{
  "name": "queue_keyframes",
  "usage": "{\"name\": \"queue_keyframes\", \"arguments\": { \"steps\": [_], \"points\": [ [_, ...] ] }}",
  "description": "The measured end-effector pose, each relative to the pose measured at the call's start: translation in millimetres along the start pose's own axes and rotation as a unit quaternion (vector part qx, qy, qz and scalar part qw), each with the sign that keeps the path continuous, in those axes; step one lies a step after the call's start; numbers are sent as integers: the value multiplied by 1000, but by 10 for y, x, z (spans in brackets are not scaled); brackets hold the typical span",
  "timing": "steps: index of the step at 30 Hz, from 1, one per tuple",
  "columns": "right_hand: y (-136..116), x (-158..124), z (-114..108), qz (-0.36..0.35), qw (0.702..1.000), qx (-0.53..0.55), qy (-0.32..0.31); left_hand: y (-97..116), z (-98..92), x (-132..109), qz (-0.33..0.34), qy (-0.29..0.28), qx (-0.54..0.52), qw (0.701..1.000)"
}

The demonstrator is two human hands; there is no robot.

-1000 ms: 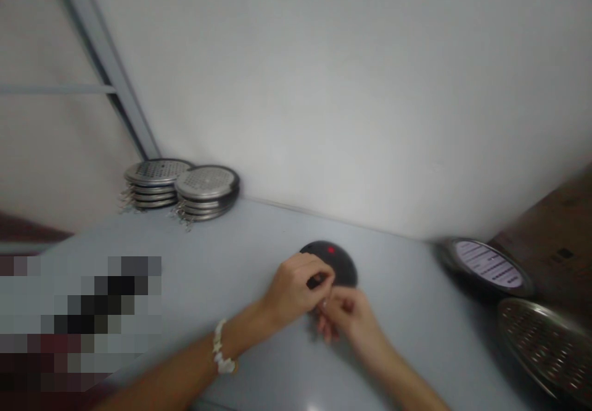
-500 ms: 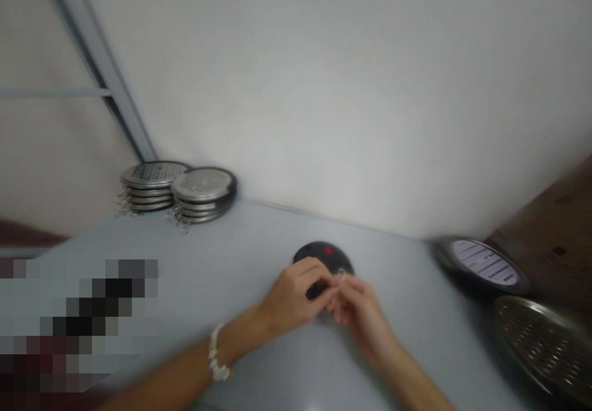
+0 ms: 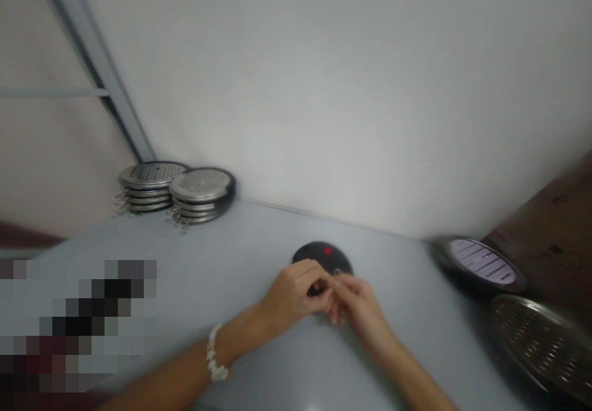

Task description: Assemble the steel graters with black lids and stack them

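Note:
On the grey table lies a round black disc (image 3: pixel 319 252) with a red mark on its face, partly covered by my hands. My left hand (image 3: pixel 296 288), with a white beaded bracelet (image 3: pixel 214 354) at the wrist, is closed in a pinch over the disc's near side. My right hand (image 3: pixel 359 303) pinches from the other side, its fingertips meeting those of the left. A small shiny metal ring (image 3: pixel 337 272) shows just above the right fingertips, at the disc's edge. Whatever else sits between the fingertips is too small and blurred to make out.
Two stacks of round metal-faced discs, the left stack (image 3: pixel 150 186) and right stack (image 3: pixel 203 192), stand by the wall with small chains hanging off. At right lie a disc with a printed label (image 3: pixel 483 262) and a perforated metal disc (image 3: pixel 541 337). A cardboard box (image 3: pixel 555 226) is beyond.
Both hands stay pinched together over the black disc, with only slight finger movement. The view has shifted very slightly.

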State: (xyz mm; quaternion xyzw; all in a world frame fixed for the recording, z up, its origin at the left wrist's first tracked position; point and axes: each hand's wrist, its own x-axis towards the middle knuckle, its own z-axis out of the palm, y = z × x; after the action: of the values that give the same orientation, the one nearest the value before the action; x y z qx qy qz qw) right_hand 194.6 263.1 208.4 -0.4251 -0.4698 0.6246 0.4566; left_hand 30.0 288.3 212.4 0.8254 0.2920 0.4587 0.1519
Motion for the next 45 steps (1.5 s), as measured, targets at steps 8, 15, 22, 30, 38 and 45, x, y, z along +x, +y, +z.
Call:
{"name": "queue_keyframes", "arguments": {
  "steps": [8,15,22,30,38,45],
  "points": [
    [-150,-71,-21,-101,970,-218,32,83,-81,90,-200,-63,-133,969],
    [-60,-106,-120,-237,876,-414,68,91,-95,118,-281,-109,-207,931],
    [-63,-97,-123,-242,867,-428,77,67,-40,73,-232,-81,-155,957],
    [-45,-101,-107,-234,868,-429,87,57,-23,60,-210,-71,-133,966],
    [-47,-105,-88,-203,887,-408,76,30,16,21,-175,-66,-91,978],
    [-108,-89,-173,-166,890,-418,68,-36,-29,16,-83,-57,20,995]
  ]
}}
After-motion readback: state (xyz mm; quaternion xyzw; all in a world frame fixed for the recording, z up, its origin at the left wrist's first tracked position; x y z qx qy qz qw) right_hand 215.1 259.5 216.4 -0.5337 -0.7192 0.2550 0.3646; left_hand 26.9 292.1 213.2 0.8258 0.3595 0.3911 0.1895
